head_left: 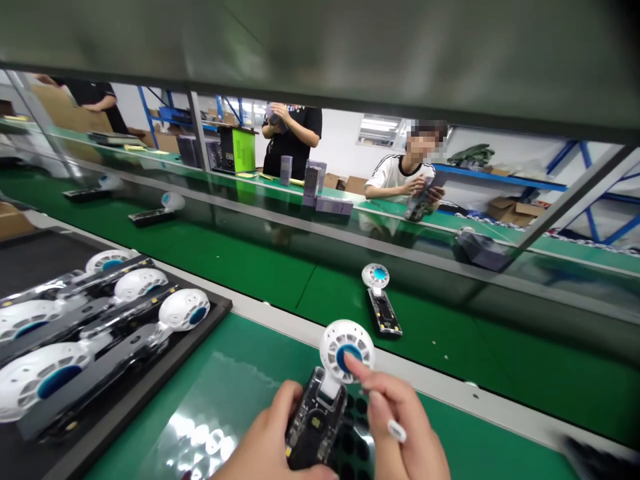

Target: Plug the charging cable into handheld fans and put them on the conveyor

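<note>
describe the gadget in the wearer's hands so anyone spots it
Find the green worktop at the bottom. Over it, the left hand holds a black oblong gadget with a round white head. Unlike its neighbours, its blue centre is partly covered by the right hand.

Your left hand [265, 437] runs off the bottom edge. White-tipped item [397, 431] in your right hand [419, 430]: mostly hidden. Dark object [603, 460], lower right: blurred, cut off.

Bright, white glare on clear sheet [220, 400], blurred edges
</note>
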The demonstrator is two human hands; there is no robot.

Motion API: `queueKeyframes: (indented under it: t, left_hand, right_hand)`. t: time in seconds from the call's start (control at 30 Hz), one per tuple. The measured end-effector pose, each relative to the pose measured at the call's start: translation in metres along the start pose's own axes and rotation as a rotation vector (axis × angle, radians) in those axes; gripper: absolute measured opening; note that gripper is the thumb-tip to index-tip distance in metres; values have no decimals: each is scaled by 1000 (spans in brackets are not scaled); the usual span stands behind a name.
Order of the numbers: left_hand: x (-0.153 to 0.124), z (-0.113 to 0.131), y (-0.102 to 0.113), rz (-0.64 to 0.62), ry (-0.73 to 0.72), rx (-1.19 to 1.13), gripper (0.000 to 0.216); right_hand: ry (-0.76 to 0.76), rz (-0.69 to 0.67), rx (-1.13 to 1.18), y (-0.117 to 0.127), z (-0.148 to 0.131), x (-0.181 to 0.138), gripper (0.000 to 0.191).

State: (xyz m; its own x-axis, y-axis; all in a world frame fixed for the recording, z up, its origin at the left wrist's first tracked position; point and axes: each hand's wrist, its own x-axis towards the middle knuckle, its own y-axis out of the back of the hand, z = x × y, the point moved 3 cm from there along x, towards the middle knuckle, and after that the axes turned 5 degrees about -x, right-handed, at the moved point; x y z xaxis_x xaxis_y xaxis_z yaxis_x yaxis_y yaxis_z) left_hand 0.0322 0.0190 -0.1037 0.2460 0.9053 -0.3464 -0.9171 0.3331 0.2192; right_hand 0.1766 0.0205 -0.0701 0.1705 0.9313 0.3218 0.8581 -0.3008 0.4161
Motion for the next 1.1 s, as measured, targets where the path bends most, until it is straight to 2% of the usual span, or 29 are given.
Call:
queueKeyframes:
  t: [0.1, 0.17, 0.3, 0.4, 0.47, 0.53, 0.63, 0.73, 1.1]
  left_hand:
    - [-2, -3, -1, -8, -1, 30, 47]
    - [-4, -4, -3, 1, -15, 20, 52]
    - [-5, -7, -5, 6, -73, -62, 65]
    - [-4, -9, -4, 14, -94, -116, 71]
    - [-4, -10, -3, 14, -104, -152, 72]
    - [-4, -8, -3, 9, -112, -184, 63]
    - [-6, -5, -2, 12, -79, -235, 48]
    - [-9, -3, -2, 34, -45, -311, 45]
    - [-10, 4, -2, -41, -35, -339, 45]
  right_hand:
    - [-131, -84, 76, 0, 8, 6, 20]
    - [-131, -82, 131, 2, 12, 7, 20]
    - [90, 2, 116, 7, 12, 7, 14]
    - [147, -105, 65, 5, 11, 8, 14]
    - [111, -205, 69, 1, 12, 8, 15]
    - [44, -256, 87, -3, 14, 6, 15]
    - [-115, -237, 158, -5, 23, 3, 19]
    - [-232, -183, 230, -6, 31, 2, 18]
    - [-279, -220, 256, -9, 40, 0, 19]
